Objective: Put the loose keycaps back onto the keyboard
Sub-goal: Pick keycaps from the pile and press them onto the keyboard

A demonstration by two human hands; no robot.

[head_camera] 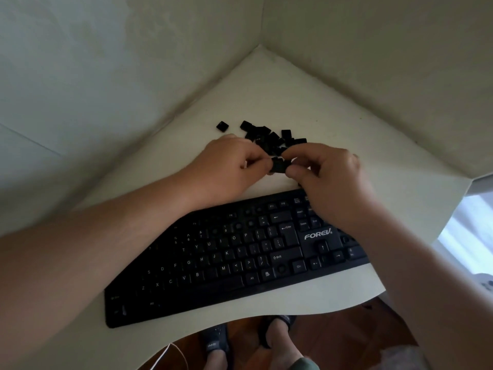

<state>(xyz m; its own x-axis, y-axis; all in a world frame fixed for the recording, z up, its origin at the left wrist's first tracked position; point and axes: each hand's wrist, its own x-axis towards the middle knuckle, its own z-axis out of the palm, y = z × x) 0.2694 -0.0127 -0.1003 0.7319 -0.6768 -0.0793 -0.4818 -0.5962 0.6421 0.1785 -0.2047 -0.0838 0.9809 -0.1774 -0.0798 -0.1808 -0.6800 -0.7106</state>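
Black keycap (278, 165) pinched between both hands, left hand (226, 169) fingertips on one side, right hand (330, 182) thumb and fingers on the other, held above table (266, 84). Loose keycap pile (272, 138) just beyond the knuckles; one stray keycap (222, 126) off past the left hand. FOREV keyboard (226, 257) under the wrists, some sockets bare. Risks, judged: legend unreadable here, so wrong socket; two-hand handover could drop it; a knuckle may scatter the pile.

Both arms reach forward and come close together. The left hand (231, 166) has its fingers curled, and the right hand (326, 180) does too. The fingertips of both hands meet in the middle and pinch one small black keycap (278, 166) between them
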